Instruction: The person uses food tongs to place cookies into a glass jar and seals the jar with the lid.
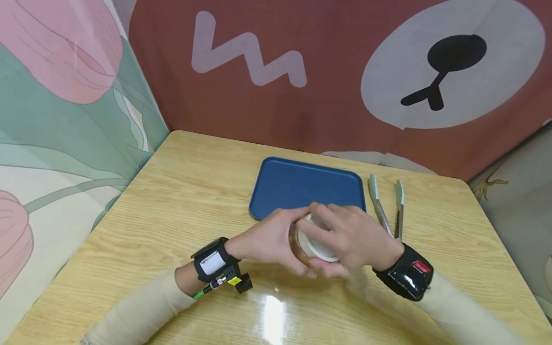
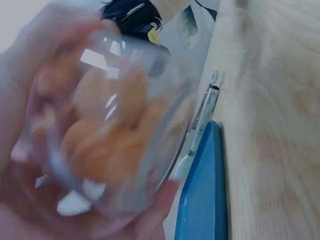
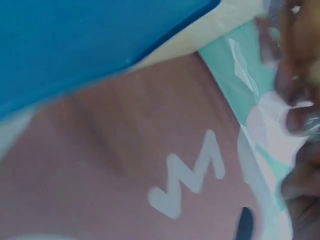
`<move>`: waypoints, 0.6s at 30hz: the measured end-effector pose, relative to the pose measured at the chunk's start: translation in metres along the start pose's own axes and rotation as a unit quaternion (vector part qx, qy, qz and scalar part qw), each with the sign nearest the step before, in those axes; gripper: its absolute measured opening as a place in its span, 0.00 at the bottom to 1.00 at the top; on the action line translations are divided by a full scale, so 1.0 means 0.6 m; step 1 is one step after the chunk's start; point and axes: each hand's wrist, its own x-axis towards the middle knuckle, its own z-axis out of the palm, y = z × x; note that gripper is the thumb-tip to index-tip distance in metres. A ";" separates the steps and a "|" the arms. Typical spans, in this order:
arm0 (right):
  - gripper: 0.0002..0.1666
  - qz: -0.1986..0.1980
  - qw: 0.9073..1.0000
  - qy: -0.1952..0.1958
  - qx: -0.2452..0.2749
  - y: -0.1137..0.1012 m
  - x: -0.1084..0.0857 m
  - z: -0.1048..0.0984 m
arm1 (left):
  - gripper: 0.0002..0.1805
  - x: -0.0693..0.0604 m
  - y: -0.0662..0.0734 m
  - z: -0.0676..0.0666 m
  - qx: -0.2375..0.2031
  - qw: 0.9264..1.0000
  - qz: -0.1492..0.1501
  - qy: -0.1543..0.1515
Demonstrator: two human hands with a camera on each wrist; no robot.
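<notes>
A clear jar (image 1: 296, 245) with a white lid (image 1: 318, 247) is held in the air above the table, between both hands. My left hand (image 1: 270, 240) grips the jar's body from the left side. On top, my right hand (image 1: 354, 235) lies over the lid with its fingers curled around the rim. Orange-brown rounded pieces (image 2: 107, 135) show through the jar's wall in the left wrist view, blurred; their kind cannot be made out. The right wrist view catches only part of the hand and jar at its right edge.
A blue tray (image 1: 308, 184) lies on the wooden table (image 1: 198, 191) just beyond the hands. To its right rest metal tongs (image 1: 380, 211) with pale tips, spread apart. Printed cloth (image 1: 276, 105) rises behind the table's far edge and along the left side.
</notes>
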 end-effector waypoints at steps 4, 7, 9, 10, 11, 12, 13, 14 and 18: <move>0.35 0.110 0.994 -0.012 -0.006 0.000 0.002 0.017 | 0.44 0.007 -0.006 0.009 0.056 0.993 -0.031 0.096; 0.36 0.158 0.987 -0.029 -0.030 -0.005 0.006 0.025 | 0.46 0.010 -0.010 0.011 0.087 0.986 -0.049 0.131; 0.37 0.175 0.983 -0.037 -0.036 -0.007 0.007 0.030 | 0.45 0.009 -0.013 0.013 0.095 0.984 -0.058 0.143; 0.38 0.181 0.982 -0.040 -0.038 -0.008 0.007 0.031 | 0.45 0.009 -0.014 0.014 0.099 0.982 -0.060 0.147; 0.38 0.185 0.981 -0.042 -0.038 -0.008 0.007 0.032 | 0.45 0.009 -0.015 0.015 0.105 0.981 -0.062 0.151; 0.39 0.188 0.981 -0.041 -0.037 -0.008 0.008 0.034 | 0.46 0.008 -0.015 0.015 0.111 0.979 -0.062 0.156; 0.39 0.190 0.980 -0.039 -0.034 -0.008 0.009 0.035 | 0.46 0.006 -0.015 0.015 0.117 0.978 -0.062 0.162; 0.39 0.193 0.980 -0.037 -0.032 -0.007 0.010 0.036 | 0.46 0.006 -0.014 0.015 0.124 0.976 -0.059 0.168; 0.40 0.214 0.976 -0.027 -0.013 -0.006 0.014 0.038 | 0.48 0.005 -0.015 0.012 0.152 0.968 -0.042 0.194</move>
